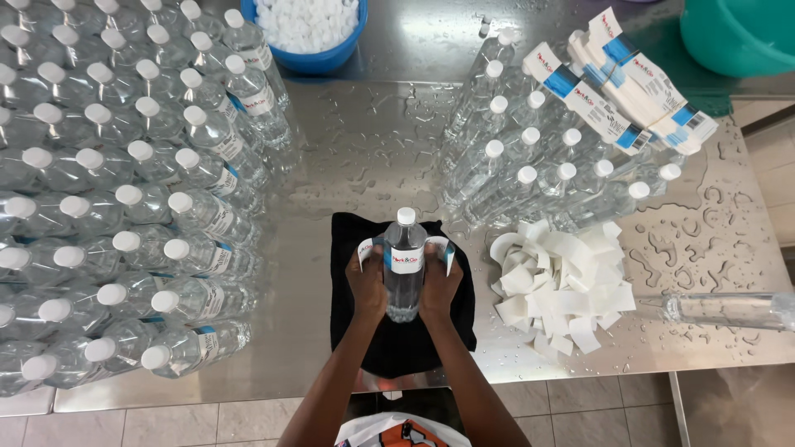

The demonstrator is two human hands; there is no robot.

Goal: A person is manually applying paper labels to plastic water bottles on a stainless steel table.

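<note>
Head view: a clear capped bottle point(404, 261) stands upright at frame centre on a black cloth point(402, 339). The left hand point(367, 284) and right hand point(440, 285) clasp its sides, fingers pressing a label strip point(405, 258) around it. Labelled bottles point(124, 190) fill the left; peeled backing papers point(563, 285) lie at right on the wet steel table point(356, 149).
</note>
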